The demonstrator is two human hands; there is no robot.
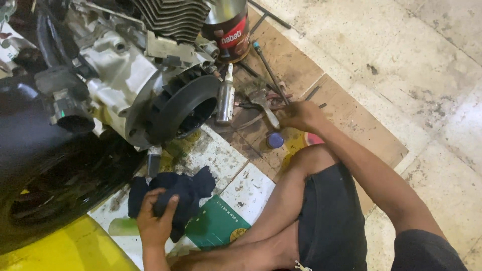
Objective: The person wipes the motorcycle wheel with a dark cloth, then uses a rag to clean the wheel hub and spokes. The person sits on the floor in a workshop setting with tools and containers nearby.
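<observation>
My left hand [154, 217] grips a dark blue rag [178, 188] low in the view, over a flattened white and green carton [236, 200]. My right hand [301, 115] reaches forward onto brown cardboard [351, 118] and touches the tools lying there, by a hammer [263, 103] and pliers; whether its fingers close on one I cannot tell. A motorcycle engine [125, 75] with a black round housing [183, 108] fills the upper left. A small spray bottle [225, 98] stands beside the housing.
A round tin can [228, 27] stands behind the engine. Long rods and screwdrivers [268, 65] lie on the cardboard. A small blue cap [274, 140] sits near my bent knee [311, 158]. A black tyre [55, 190] is at left, with stained floor tiles [427, 75] at right.
</observation>
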